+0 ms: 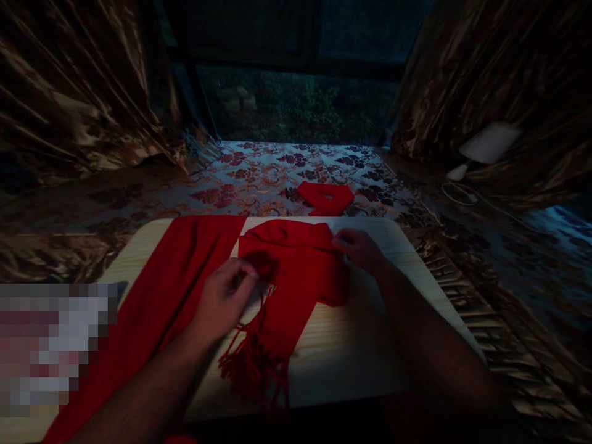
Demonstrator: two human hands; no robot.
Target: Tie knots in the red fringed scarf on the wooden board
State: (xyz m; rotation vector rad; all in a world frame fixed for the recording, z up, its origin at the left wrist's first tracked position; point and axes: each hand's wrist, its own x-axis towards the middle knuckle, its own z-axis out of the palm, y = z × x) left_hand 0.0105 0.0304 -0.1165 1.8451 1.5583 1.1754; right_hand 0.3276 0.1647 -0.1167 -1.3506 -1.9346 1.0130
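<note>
A red fringed scarf [289,277] lies folded and looped on a light wooden tabletop [342,357], its tasselled end pointing toward me. My right hand [361,248] pinches the upper right edge of this scarf between thumb and fingers. Over the scarf's left side, my left hand [229,293] has its fingers curled together, casting a shadow on the cloth. Whatever may be between those fingertips is too dark to make out. Another long red cloth [194,259] stretches down the left of the table, passing under my left forearm.
Beyond the table, a folded red cloth piece [326,197] rests on a floral-patterned cover [259,169]. A white lamp [490,143] with a cord lies at the right. Brown curtains [78,80] flank a dark window [296,98]. A blurred-out patch covers the lower left.
</note>
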